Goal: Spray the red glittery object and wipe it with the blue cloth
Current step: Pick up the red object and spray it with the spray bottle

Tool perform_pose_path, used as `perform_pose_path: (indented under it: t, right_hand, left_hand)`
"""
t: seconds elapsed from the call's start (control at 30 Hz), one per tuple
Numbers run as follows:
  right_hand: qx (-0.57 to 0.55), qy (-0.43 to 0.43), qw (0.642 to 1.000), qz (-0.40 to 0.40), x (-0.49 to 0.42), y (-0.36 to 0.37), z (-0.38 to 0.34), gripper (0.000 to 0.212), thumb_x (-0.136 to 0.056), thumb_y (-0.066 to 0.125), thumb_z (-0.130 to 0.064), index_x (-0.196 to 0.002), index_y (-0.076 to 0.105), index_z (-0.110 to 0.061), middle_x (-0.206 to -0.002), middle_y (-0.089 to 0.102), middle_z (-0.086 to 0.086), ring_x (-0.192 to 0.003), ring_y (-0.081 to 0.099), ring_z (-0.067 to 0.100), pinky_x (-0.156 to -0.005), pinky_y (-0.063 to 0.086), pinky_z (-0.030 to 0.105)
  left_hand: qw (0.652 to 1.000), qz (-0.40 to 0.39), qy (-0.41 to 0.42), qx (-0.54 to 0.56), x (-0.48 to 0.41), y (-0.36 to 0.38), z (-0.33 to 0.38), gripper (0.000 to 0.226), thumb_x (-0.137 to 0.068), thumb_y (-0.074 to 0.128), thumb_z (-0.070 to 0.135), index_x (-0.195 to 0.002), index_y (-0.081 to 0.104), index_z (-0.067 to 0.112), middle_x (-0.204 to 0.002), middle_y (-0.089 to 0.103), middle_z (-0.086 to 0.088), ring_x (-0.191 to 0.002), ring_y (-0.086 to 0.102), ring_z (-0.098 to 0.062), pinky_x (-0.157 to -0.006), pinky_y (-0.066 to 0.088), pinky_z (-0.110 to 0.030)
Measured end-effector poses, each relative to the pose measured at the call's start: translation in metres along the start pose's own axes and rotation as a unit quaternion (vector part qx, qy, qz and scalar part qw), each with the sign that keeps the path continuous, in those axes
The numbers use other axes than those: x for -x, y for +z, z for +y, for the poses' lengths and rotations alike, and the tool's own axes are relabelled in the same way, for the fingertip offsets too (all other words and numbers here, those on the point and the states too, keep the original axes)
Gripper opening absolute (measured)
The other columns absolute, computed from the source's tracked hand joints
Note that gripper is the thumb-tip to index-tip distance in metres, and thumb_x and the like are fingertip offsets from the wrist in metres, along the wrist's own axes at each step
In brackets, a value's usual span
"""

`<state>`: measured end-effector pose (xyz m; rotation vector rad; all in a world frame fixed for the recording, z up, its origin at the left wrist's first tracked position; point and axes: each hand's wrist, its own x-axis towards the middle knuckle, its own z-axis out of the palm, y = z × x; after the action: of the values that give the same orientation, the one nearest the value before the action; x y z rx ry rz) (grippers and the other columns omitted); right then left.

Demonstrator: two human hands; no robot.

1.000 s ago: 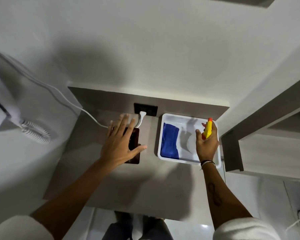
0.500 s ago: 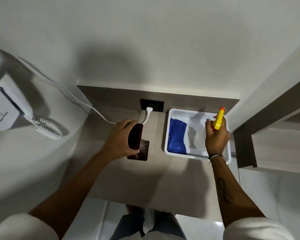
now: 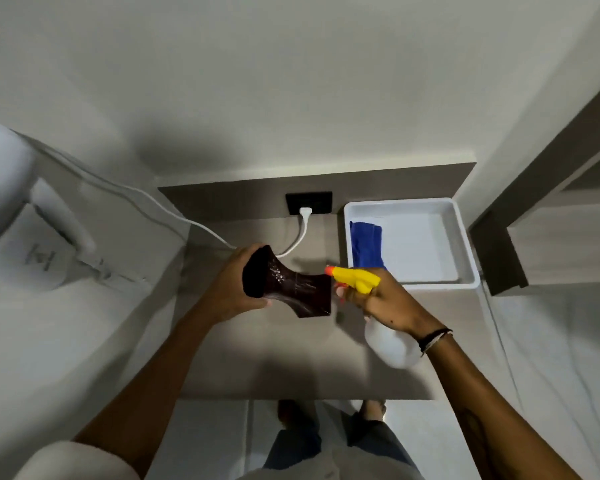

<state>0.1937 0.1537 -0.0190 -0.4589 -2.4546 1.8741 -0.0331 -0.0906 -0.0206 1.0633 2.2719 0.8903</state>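
My left hand (image 3: 234,284) grips the dark red glittery object (image 3: 291,287), a waisted shape with flared ends, and holds it on its side above the grey shelf (image 3: 291,358). My right hand (image 3: 378,301) holds a white spray bottle (image 3: 390,342) with a yellow trigger head (image 3: 355,278). Its orange nozzle sits right beside the object's right end. The blue cloth (image 3: 366,245) lies folded in the left part of the white tray (image 3: 464,244) at the back right.
A white plug and cable (image 3: 303,223) run from a black wall socket (image 3: 309,201) to a white wall-mounted hair dryer (image 3: 21,216) on the left. A grey cabinet (image 3: 551,216) stands at the right. My legs show below the shelf's front edge.
My left hand picked the red object up off the shelf and turned it sideways. My right hand lifted the spray bottle out of the tray and brought it left to the object.
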Motion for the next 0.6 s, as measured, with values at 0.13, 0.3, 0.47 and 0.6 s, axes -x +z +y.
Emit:
perform_pose_path:
  t: [0.13, 0.3, 0.47, 0.6]
  right_hand:
    - [0.025, -0.017, 0.999, -0.009, -0.018, 0.038, -0.005, 0.042, -0.104, 0.070, -0.026, -0.146, 0.065, -0.029, -0.108, 0.077, -0.016, -0.098, 0.076, 0.008, -0.087, 0.063, 0.029]
    - [0.122, -0.009, 0.992, 0.031, -0.034, 0.059, -0.013, 0.026, -0.099, 0.065, -0.061, -0.093, 0.054, -0.083, -0.073, 0.063, -0.034, -0.073, 0.063, -0.005, -0.067, 0.042, 0.013]
    - [0.147, 0.013, 0.988, 0.043, -0.037, 0.058, -0.009, 0.022, -0.098, 0.065, -0.063, -0.079, 0.056, -0.070, -0.065, 0.061, -0.027, -0.065, 0.063, -0.005, -0.055, 0.039, 0.010]
    - [0.172, 0.043, 0.984, 0.034, -0.031, 0.051, -0.001, 0.030, -0.099, 0.065, -0.059, -0.112, 0.074, -0.034, -0.084, 0.072, -0.013, -0.076, 0.068, 0.010, -0.062, 0.041, 0.021]
  left_hand:
    - [0.999, -0.024, 0.028, -0.005, -0.002, -0.011, -0.009, 0.110, -0.062, 0.096, 0.005, -0.158, 0.043, 0.016, -0.151, 0.048, -0.003, -0.138, 0.049, -0.011, -0.112, 0.035, -0.008]
    - [0.998, -0.030, 0.055, -0.029, -0.004, -0.015, -0.018, 0.112, -0.060, 0.095, 0.008, -0.158, 0.043, 0.020, -0.151, 0.047, 0.001, -0.134, 0.037, 0.023, -0.109, 0.029, -0.001]
    - [0.998, -0.025, 0.061, -0.022, -0.003, -0.016, -0.025, 0.112, -0.060, 0.095, 0.013, -0.155, 0.038, 0.032, -0.150, 0.045, 0.006, -0.134, 0.037, 0.023, -0.109, 0.030, -0.001]
    - [0.998, -0.024, 0.055, -0.022, -0.002, -0.016, -0.033, 0.112, -0.059, 0.093, 0.019, -0.158, 0.041, 0.026, -0.151, 0.045, 0.006, -0.135, 0.037, 0.022, -0.108, 0.030, 0.000]
